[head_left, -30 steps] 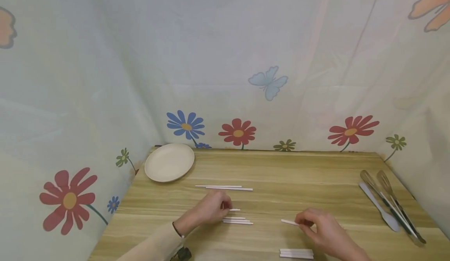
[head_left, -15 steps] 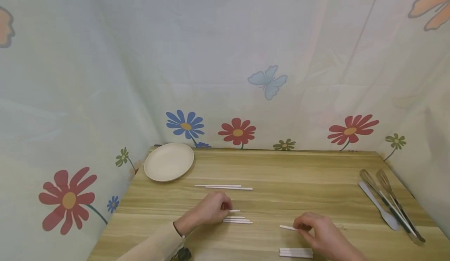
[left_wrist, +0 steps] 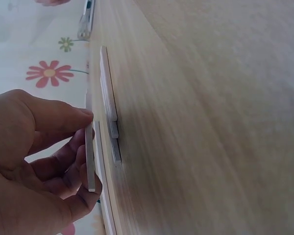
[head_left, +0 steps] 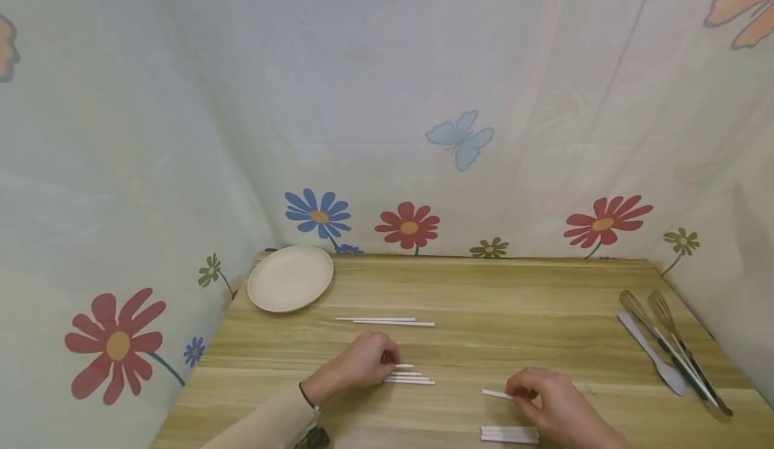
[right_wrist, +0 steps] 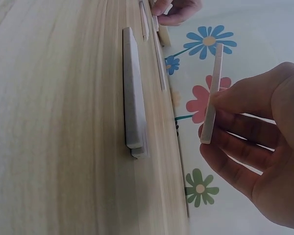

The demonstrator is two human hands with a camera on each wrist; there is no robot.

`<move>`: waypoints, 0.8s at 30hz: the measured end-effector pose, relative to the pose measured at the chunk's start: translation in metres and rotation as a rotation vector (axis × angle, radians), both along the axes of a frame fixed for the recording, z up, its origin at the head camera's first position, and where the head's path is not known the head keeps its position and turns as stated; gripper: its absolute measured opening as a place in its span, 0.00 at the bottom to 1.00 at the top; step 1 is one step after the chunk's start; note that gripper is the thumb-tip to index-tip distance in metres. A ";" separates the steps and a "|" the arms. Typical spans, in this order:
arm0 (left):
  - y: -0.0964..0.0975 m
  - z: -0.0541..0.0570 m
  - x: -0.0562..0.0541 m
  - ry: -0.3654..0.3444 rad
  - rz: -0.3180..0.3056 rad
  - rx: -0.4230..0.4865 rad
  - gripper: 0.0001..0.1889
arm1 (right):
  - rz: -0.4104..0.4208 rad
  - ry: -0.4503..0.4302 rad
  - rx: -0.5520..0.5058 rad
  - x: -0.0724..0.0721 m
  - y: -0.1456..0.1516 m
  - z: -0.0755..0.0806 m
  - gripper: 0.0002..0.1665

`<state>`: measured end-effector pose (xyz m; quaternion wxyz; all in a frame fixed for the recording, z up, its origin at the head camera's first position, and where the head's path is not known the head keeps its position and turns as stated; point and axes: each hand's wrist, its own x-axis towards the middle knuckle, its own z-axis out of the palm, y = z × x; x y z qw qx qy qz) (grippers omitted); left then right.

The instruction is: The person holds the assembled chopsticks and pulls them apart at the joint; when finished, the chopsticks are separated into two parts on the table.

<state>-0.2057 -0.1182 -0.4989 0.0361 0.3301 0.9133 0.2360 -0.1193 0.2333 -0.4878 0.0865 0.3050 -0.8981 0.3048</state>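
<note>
Stick in the left hand (left_wrist: 90,166): white, slim, straight, cut square at the near end. Matte, flat-sided. Left hand (head_left: 363,359) pinches it between thumb and fingers, over the middle of the counter (head_left: 484,328). Just beside, on the counter: a close group of sticks (head_left: 411,382), thin, roughly parallel, ends uneven.

Second stick (right_wrist: 216,68), in a pinch of the right hand (head_left: 549,398): short, pale, squared bar, both ends in sight, held clear of the wood. Near that hand, lower edge of the head view: short bars (head_left: 509,433), thick, blunt, lying close together; exact number hard to tell.

Farther back, a far pair (head_left: 393,323), long and thin, side by side, offset lengthwise.

Counter: yellowish wood-grain, streaked lengthwise. Back left corner, a plate (head_left: 290,279), round, cream, shallow-rimmed. Right: a grey spoon (head_left: 668,376), smooth; two slotted tools (head_left: 662,309), brownish heads, dark handles. Cloth backdrop (head_left: 363,66), softly creased, flower-printed.
</note>
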 end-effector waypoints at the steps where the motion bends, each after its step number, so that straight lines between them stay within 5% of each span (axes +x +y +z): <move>1: 0.000 0.000 0.000 -0.003 0.001 -0.002 0.05 | -0.001 -0.006 0.001 0.000 0.000 0.000 0.14; 10: 0.000 -0.001 -0.002 -0.023 -0.003 -0.016 0.05 | 0.025 -0.077 0.003 0.000 0.001 -0.002 0.13; 24: -0.002 -0.004 -0.003 -0.005 -0.027 -0.019 0.05 | 0.067 -0.032 0.012 0.000 0.002 -0.005 0.12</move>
